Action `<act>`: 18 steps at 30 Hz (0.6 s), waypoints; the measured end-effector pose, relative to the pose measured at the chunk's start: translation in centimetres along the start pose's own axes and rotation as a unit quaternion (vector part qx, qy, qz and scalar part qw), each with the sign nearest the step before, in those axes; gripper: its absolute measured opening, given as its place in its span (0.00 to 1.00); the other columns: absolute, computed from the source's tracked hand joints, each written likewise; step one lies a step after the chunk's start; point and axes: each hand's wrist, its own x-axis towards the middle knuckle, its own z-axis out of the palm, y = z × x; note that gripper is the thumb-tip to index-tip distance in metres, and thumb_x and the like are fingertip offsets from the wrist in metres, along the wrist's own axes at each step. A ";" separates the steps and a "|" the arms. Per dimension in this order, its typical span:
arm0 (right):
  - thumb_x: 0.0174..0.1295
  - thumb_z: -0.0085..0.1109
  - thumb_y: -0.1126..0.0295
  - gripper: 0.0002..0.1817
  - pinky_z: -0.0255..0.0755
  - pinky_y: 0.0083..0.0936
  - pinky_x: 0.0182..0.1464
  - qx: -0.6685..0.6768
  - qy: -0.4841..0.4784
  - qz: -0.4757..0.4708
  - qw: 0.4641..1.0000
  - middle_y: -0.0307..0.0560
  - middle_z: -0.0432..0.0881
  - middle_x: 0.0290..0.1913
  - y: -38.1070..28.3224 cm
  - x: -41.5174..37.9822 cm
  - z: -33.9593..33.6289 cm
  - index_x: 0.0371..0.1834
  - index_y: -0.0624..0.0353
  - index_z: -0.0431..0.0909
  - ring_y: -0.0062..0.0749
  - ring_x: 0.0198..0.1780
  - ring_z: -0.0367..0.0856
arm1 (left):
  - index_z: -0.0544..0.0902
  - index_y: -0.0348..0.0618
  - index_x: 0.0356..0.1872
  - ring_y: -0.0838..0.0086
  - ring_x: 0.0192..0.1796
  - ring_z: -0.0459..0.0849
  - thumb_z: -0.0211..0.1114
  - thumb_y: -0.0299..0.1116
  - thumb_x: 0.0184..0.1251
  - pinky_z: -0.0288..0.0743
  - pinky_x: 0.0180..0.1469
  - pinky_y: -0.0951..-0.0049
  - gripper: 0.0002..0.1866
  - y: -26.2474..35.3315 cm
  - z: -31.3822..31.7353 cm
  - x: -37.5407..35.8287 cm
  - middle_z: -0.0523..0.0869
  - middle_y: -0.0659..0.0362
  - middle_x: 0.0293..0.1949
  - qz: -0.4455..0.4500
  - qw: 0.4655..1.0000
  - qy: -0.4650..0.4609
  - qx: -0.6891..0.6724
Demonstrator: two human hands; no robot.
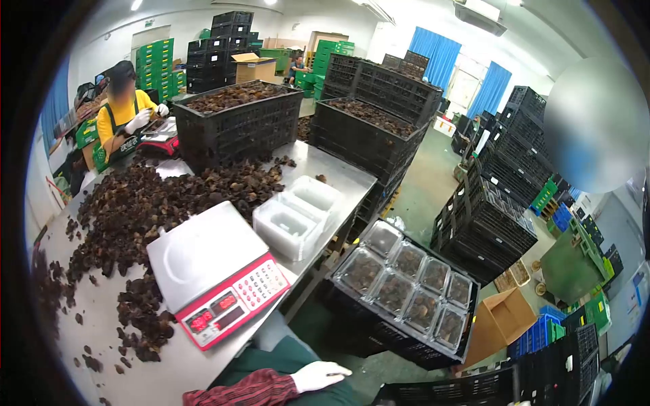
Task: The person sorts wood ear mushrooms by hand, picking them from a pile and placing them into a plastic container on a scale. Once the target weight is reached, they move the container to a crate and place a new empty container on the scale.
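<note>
My left hand (319,375), in a white glove below a red plaid sleeve, lies over the dark green apron (261,365) on my lap. Its fingers are stretched out and nothing shows in them. My right hand is out of view. Nearest on the metal table (203,372) is a red and white digital scale (203,257) with lit red digits and a bare pan. Beside it stand clear plastic tubs (291,223). Dark brown, mushroom-like pieces (156,210) are heaped behind. Right of the table, a black crate (406,342) carries several filled clear tubs (393,291).
Large black crates (237,128) of the same pieces stand at the table's far end. A person in yellow (125,122) works by another red scale (159,142). Stacked crates (487,223), an open cardboard box (504,318) and a green bin (575,264) line the right.
</note>
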 end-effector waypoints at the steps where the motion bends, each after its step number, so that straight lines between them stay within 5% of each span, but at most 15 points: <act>1: 0.45 0.65 0.50 0.22 0.79 0.40 0.35 0.005 0.047 0.022 0.999 0.57 0.85 0.29 0.1 -0.1 -4.3 0.28 0.60 0.85 0.52 0.32 0.85 | 0.80 0.49 0.56 0.63 0.51 0.81 0.55 0.41 0.72 0.73 0.57 0.68 0.17 0.0 0.1 -0.1 0.85 0.54 0.46 0.007 1.000 0.002 -0.009; 3: 0.46 0.69 0.53 0.22 0.78 0.38 0.35 0.006 0.047 0.015 0.999 0.57 0.84 0.29 -0.5 -2.3 -16.6 0.33 0.63 0.84 0.50 0.32 0.85 | 0.80 0.49 0.56 0.63 0.51 0.81 0.55 0.40 0.71 0.73 0.57 0.68 0.16 -0.3 0.3 -0.3 0.84 0.54 0.46 0.047 0.999 0.004 -0.019; 4: 0.47 0.64 0.65 0.23 0.70 0.42 0.52 0.044 0.094 -0.039 0.994 0.67 0.77 0.44 3.5 0.9 -14.7 0.44 0.67 0.73 0.60 0.48 0.76 | 0.81 0.48 0.55 0.63 0.51 0.82 0.55 0.39 0.71 0.73 0.57 0.68 0.16 -0.2 0.4 -0.3 0.84 0.54 0.47 0.051 0.998 -0.008 -0.019; 6: 0.49 0.62 0.69 0.25 0.65 0.43 0.59 -0.007 0.119 -0.112 0.986 0.70 0.76 0.49 5.8 2.7 -20.7 0.51 0.69 0.72 0.59 0.53 0.73 | 0.81 0.48 0.55 0.64 0.51 0.82 0.56 0.38 0.70 0.73 0.56 0.69 0.16 -0.2 1.0 -0.4 0.85 0.55 0.47 0.099 0.993 0.014 -0.061; 7: 0.43 0.64 0.66 0.17 0.67 0.47 0.44 0.075 0.399 -0.192 0.894 0.63 0.75 0.35 10.4 8.0 -16.7 0.33 0.65 0.72 0.60 0.40 0.73 | 0.80 0.47 0.55 0.66 0.50 0.82 0.57 0.37 0.69 0.73 0.56 0.70 0.16 0.6 0.7 -0.9 0.85 0.55 0.47 0.088 0.993 0.009 -0.081; 9: 0.46 0.65 0.66 0.16 0.65 0.44 0.39 0.056 0.380 -0.248 0.889 0.59 0.72 0.30 4.8 1.3 -32.1 0.28 0.62 0.68 0.57 0.36 0.71 | 0.80 0.47 0.56 0.68 0.49 0.82 0.59 0.37 0.69 0.73 0.55 0.71 0.17 1.7 0.1 -1.3 0.85 0.55 0.47 0.089 0.991 -0.021 -0.098; 10: 0.46 0.66 0.65 0.16 0.64 0.44 0.38 0.061 0.423 -0.272 0.862 0.56 0.70 0.28 5.0 2.8 -34.3 0.26 0.61 0.67 0.56 0.36 0.71 | 0.80 0.47 0.56 0.70 0.49 0.82 0.60 0.36 0.68 0.73 0.55 0.73 0.17 1.9 0.0 -1.4 0.85 0.56 0.47 0.066 0.991 -0.023 -0.114; 11: 0.44 0.66 0.66 0.17 0.64 0.42 0.39 0.097 0.403 -0.260 0.872 0.57 0.68 0.28 4.8 4.2 -37.4 0.25 0.62 0.66 0.55 0.37 0.70 | 0.80 0.46 0.56 0.72 0.49 0.82 0.61 0.35 0.67 0.74 0.54 0.74 0.17 2.1 0.0 -1.6 0.85 0.57 0.47 0.039 0.990 -0.020 -0.131; 12: 0.49 0.68 0.64 0.16 0.66 0.35 0.33 0.048 0.392 -0.292 0.871 0.50 0.71 0.24 4.1 4.4 -41.9 0.23 0.61 0.69 0.44 0.29 0.73 | 0.79 0.49 0.58 0.75 0.47 0.82 0.62 0.34 0.67 0.74 0.54 0.75 0.18 1.6 0.3 -1.6 0.85 0.59 0.46 0.048 0.985 -0.008 -0.163; 13: 0.49 0.67 0.39 0.28 0.71 0.39 0.36 -0.104 0.284 -0.315 0.900 0.53 0.82 0.25 -0.2 -1.9 -51.1 0.20 0.57 0.80 0.39 0.28 0.82 | 0.77 0.49 0.60 0.74 0.49 0.82 0.62 0.32 0.67 0.74 0.55 0.74 0.20 1.6 0.3 -1.6 0.84 0.57 0.49 0.038 0.982 -0.011 -0.185; 15: 0.51 0.68 0.44 0.26 0.68 0.30 0.29 0.071 0.240 -0.268 0.930 0.47 0.78 0.18 -1.6 -2.9 -56.6 0.19 0.59 0.78 0.33 0.20 0.72 | 0.75 0.50 0.62 0.72 0.50 0.82 0.62 0.31 0.66 0.74 0.56 0.73 0.23 1.8 -0.1 -0.8 0.83 0.56 0.51 0.037 0.978 -0.008 -0.204; 16: 0.52 0.69 0.47 0.26 0.66 0.28 0.27 0.093 0.236 -0.252 0.934 0.43 0.76 0.16 -1.5 -1.7 -58.0 0.18 0.60 0.77 0.28 0.19 0.70 | 0.69 0.49 0.67 0.71 0.58 0.76 0.62 0.31 0.66 0.69 0.61 0.72 0.27 2.0 -0.3 -0.6 0.77 0.54 0.58 0.041 0.970 -0.007 -0.241; 17: 0.52 0.71 0.51 0.23 0.64 0.23 0.25 0.252 0.163 -0.204 0.932 0.36 0.74 0.16 -2.3 -1.5 -59.0 0.18 0.60 0.77 0.19 0.19 0.68 | 0.63 0.48 0.71 0.69 0.66 0.71 0.62 0.32 0.67 0.63 0.66 0.71 0.32 2.2 -0.6 -0.2 0.72 0.52 0.65 0.043 0.960 -0.005 -0.278; 18: 0.51 0.74 0.54 0.20 0.62 0.17 0.25 0.420 0.112 -0.227 0.872 0.34 0.74 0.18 -2.0 1.1 -58.5 0.19 0.59 0.79 0.13 0.20 0.67 | 0.63 0.48 0.71 0.69 0.66 0.71 0.62 0.32 0.67 0.63 0.66 0.71 0.32 2.6 -1.1 0.2 0.72 0.52 0.65 0.046 0.960 0.000 -0.277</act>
